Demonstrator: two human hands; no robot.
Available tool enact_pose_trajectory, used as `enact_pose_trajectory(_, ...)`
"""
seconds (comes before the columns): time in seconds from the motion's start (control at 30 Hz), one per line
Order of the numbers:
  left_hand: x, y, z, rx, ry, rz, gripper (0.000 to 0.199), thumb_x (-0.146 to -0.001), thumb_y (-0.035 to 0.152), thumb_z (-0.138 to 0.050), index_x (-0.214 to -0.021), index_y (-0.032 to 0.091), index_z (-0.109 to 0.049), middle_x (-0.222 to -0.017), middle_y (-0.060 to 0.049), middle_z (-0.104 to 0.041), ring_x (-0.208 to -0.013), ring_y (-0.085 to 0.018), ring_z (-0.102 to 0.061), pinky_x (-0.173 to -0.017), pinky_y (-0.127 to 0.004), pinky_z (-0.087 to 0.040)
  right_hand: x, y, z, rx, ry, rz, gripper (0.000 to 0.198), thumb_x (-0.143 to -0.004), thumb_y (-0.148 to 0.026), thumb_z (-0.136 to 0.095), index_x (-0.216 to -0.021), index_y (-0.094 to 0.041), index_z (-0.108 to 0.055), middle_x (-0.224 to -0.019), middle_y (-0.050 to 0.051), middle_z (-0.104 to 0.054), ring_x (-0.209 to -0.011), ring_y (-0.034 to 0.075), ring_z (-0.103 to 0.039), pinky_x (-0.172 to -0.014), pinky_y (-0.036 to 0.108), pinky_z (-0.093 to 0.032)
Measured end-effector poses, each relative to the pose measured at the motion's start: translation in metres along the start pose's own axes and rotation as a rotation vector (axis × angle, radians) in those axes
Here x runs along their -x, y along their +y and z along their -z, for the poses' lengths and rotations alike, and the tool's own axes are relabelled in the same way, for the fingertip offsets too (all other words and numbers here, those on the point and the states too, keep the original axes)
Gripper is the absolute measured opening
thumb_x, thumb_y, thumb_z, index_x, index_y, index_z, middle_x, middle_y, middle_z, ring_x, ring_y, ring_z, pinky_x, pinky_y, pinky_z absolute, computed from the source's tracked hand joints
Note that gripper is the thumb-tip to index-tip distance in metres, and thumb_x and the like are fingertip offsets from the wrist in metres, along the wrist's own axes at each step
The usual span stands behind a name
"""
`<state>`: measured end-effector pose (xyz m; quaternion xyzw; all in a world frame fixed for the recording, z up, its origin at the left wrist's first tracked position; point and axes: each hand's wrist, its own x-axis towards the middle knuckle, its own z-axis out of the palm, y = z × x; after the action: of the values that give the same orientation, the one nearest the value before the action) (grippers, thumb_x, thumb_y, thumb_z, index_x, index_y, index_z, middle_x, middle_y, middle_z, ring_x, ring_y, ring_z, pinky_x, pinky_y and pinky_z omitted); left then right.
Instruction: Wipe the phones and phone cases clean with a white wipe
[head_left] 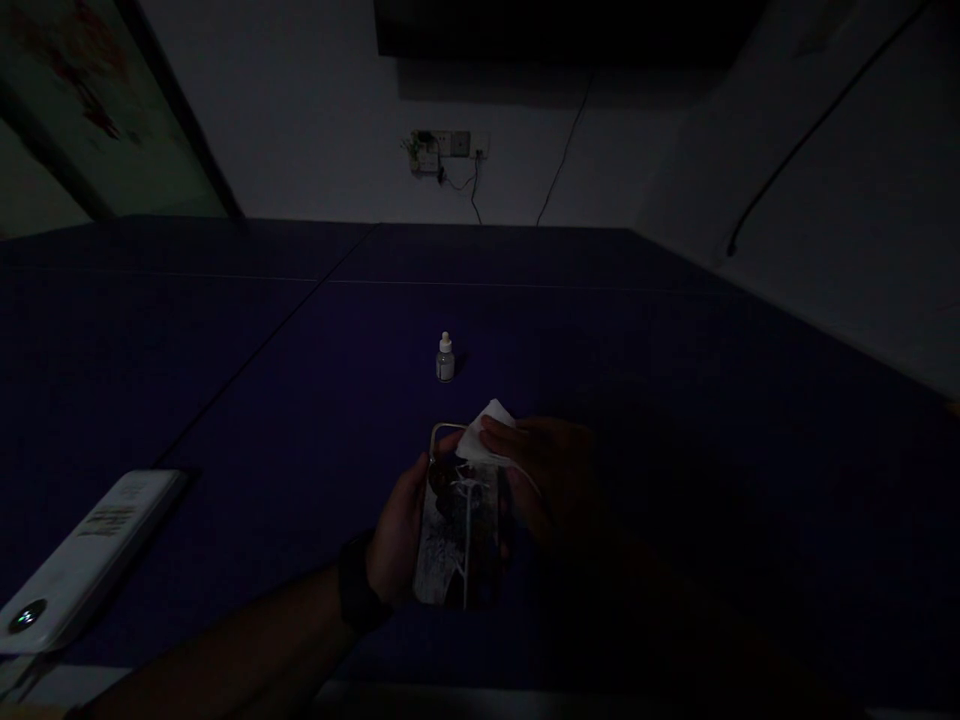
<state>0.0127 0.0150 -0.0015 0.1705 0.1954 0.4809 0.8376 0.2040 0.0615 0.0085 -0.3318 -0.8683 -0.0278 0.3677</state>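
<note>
My left hand [399,532] grips a phone case [461,540] by its left side, with fingers behind it. The case has a pale rim, a cut-out at the top left and a grey picture of a bare white tree. In my right hand [551,470] is a folded white tissue [486,432], pressed on the upper right part of the case. Shadow hides much of my right hand and forearm. Beyond the case a small dropper bottle [445,362] with a white top and a label stands upright on the dark blue table surface [360,380].
A white power bank [97,555] with a round display lies at the left, near the table's front edge. Wall sockets [450,145] with cables are at the back, below a dark screen [562,30]. The room is very dim.
</note>
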Motion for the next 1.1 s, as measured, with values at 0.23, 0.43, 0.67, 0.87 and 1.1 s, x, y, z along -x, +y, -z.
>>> enact_pose_trajectory(0.23,-0.003,0.001,0.001,0.017,0.096,-0.087,0.051,-0.100,0.047,-0.052,-0.145,0.022,-0.047,-0.107,-0.008,-0.074,-0.085,-0.024,-0.073,-0.083,-0.042,-0.059,0.001,-0.001,-0.001,-0.072,-0.040,0.129,0.043,-0.093,-0.017,-0.050,-0.131,-0.026,-0.067,-0.135,0.001,-0.072,-0.122,0.027,-0.059,-0.100,0.048,-0.040)
enact_pose_trajectory(0.43,0.001,0.003,-0.007,-0.037,0.059,-0.057,0.063,-0.098,0.056,-0.050,-0.152,0.026,-0.040,-0.116,-0.012,-0.072,-0.076,-0.024,-0.072,-0.074,-0.044,-0.059,0.001,0.002,0.001,-0.053,-0.050,0.082,0.048,-0.091,-0.015,-0.052,-0.135,-0.028,-0.065,-0.137,0.000,-0.071,-0.119,0.027,-0.060,-0.101,0.048,-0.040)
enact_pose_trajectory(0.67,0.001,0.003,-0.003,-0.040,0.052,-0.042,0.065,-0.097,0.056,-0.052,-0.155,0.030,-0.038,-0.119,-0.011,-0.071,-0.075,-0.024,-0.073,-0.074,-0.045,-0.060,0.001,0.000,0.000,-0.078,-0.030,0.080,0.046,-0.091,-0.015,-0.053,-0.135,-0.027,-0.064,-0.136,0.000,-0.072,-0.118,0.026,-0.061,-0.101,0.047,-0.040)
enact_pose_trajectory(0.87,0.002,0.004,-0.008,-0.055,0.113,-0.051,0.062,-0.098,0.055,-0.051,-0.152,0.027,-0.041,-0.121,-0.012,-0.070,-0.080,-0.025,-0.072,-0.075,-0.044,-0.059,-0.001,-0.002,-0.001,-0.109,-0.020,0.067,0.040,-0.093,-0.015,-0.051,-0.128,-0.025,-0.066,-0.131,0.000,-0.075,-0.117,0.026,-0.061,-0.101,0.046,-0.038)
enact_pose_trajectory(1.1,0.003,0.004,-0.004,-0.070,0.055,-0.046,0.068,-0.098,0.059,-0.049,-0.156,0.028,-0.031,-0.106,-0.011,-0.073,-0.066,-0.023,-0.071,-0.068,-0.043,-0.058,-0.001,-0.002,0.005,-0.056,0.043,0.007,0.035,-0.094,-0.014,-0.052,-0.122,-0.027,-0.069,-0.130,-0.001,-0.075,-0.113,0.027,-0.063,-0.097,0.047,-0.039)
